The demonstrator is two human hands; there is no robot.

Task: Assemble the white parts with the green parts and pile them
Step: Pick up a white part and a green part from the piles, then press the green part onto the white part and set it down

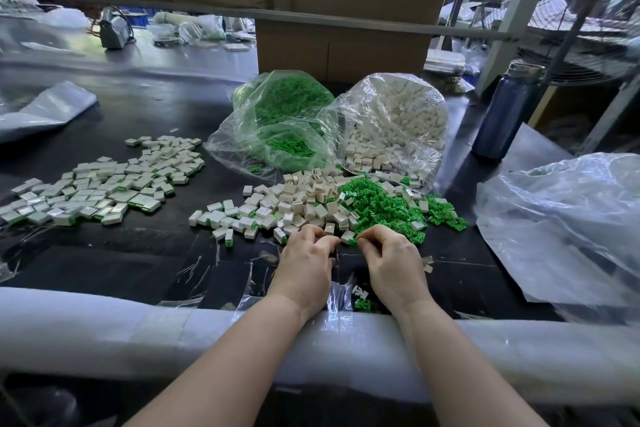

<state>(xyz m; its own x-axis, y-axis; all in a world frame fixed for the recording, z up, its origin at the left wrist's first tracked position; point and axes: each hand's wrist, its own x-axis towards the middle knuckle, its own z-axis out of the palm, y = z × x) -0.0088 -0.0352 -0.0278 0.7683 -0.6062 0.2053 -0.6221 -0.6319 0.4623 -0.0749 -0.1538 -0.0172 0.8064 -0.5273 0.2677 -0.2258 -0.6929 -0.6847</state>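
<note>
Loose white parts (301,198) and green parts (377,203) lie heaped in the middle of the black table. Behind them stand a clear bag of green parts (284,114) and a clear bag of white parts (394,118). A flat pile of assembled white-and-green pieces (104,180) spreads at the left. My left hand (306,262) and my right hand (394,265) meet at the heap's near edge, fingers curled. A white part with a green part (348,237) sits between the fingertips of both hands.
A dark blue bottle (504,111) stands at the right. Crumpled clear plastic (568,229) lies at the right, another sheet (41,111) at the far left. Cardboard boxes (339,42) rise behind the bags. White foam padding (138,329) lines the table's near edge.
</note>
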